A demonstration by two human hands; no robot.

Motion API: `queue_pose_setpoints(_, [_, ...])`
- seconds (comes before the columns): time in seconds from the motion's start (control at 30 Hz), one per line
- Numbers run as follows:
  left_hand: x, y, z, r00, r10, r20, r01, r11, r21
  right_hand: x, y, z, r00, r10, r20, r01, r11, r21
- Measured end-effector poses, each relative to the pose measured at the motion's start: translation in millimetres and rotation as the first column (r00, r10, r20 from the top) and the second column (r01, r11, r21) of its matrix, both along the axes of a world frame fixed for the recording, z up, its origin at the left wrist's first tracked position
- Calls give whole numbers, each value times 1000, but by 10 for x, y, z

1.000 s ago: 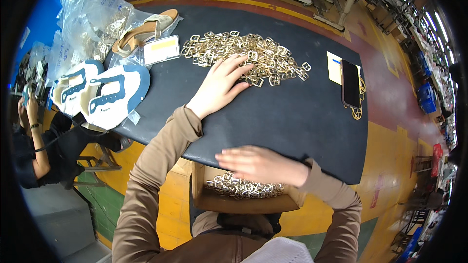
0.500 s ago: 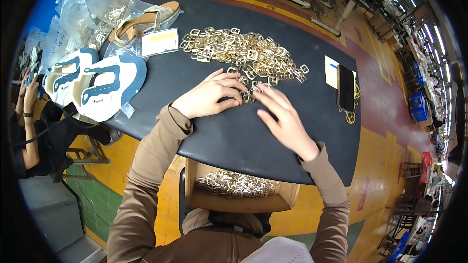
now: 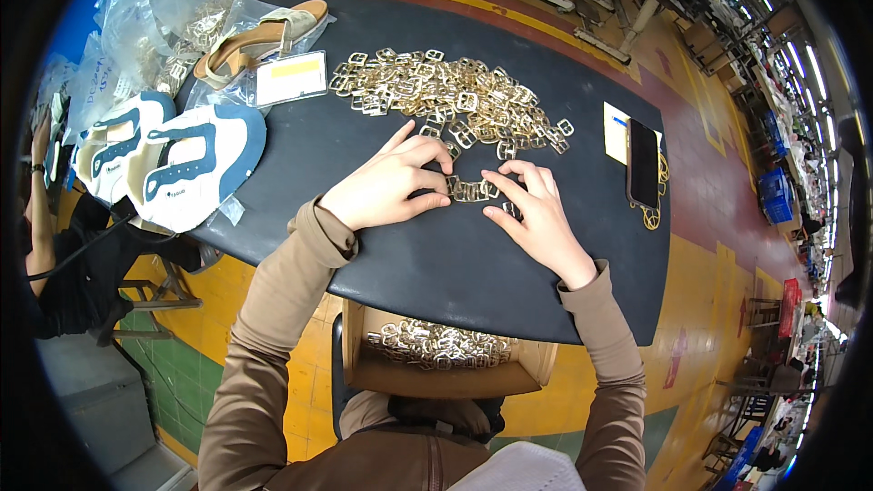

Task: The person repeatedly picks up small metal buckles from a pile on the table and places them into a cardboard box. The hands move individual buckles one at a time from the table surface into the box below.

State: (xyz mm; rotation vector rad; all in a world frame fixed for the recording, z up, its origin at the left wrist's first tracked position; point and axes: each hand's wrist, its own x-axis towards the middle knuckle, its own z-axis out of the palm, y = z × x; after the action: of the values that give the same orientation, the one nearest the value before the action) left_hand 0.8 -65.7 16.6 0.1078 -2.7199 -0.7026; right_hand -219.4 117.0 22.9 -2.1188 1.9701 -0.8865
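Note:
A wide pile of gold metal buckles lies across the far half of a dark table. My left hand and my right hand rest on the tabletop just in front of the pile, fingertips facing each other. Between them they pinch a short row of buckles. Both forearms wear tan sleeves. Below the table's near edge, a cardboard box on my lap holds several more buckles.
A black phone lies on a yellow pad at the right. A sandal in clear plastic, a labelled bag and white-and-blue shoe cards sit at the left. Another person's arm shows at the far left.
My right hand rose from the table's near edge to the pile's front. Both hands then closed together on a small row of buckles and drew it slightly toward me.

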Motion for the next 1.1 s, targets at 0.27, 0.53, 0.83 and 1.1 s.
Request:
queue_pose_setpoints(0.27, [-52, 72, -52, 995, -81, -56, 79, 996, -34, -12, 281, -9, 999, -47, 16, 45, 994, 103])
queue_pose_setpoints(0.53, [-34, 39, -78, 999, 10, -51, -12, 999, -41, 464, 861, 37, 957, 278, 76, -287, 949, 133])
queue_pose_setpoints(0.83, [-70, 43, -62, 993, 68, -98, -65, 997, 32, 440, 468, 38, 979, 149, 141, -154, 988, 31])
queue_pose_setpoints(1.1, [29, 24, -68, 978, 193, -84, -193, 981, 10, 499, 416, -21, 968, 208, 142, -221, 972, 84])
